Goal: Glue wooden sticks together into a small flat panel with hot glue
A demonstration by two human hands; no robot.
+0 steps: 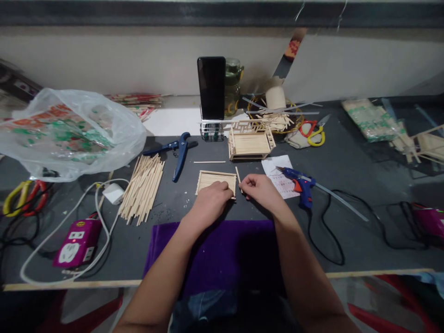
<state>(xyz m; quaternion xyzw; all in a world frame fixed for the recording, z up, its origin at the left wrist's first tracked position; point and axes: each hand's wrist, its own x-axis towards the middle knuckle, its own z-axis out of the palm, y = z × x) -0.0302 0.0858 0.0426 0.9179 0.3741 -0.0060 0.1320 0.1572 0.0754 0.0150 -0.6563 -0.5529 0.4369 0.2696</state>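
My left hand [217, 198] lies over the near right part of a small panel of wooden sticks [211, 178], its fingers closed at the panel's right edge. Between the thumb and fingers of my right hand [257, 187] is a short wooden stick [237, 174], tilted and just to the right of the panel. Beyond the panel a single thin stick [209, 162] lies on the table. A box-like model made of sticks [250, 144] stands behind it. To the right, a blue glue gun [302, 185] with a clear glue stick rests partly on a printed paper [277, 169].
Left of the panel are blue cutters [180, 155] and a pile of wooden sticks [142, 189]. A purple power socket [78, 244] and plastic bag [72, 132] lie farther left. A phone [211, 88] stands behind; scissors [314, 133] lie back right. A purple cloth [222, 249] covers the near edge.
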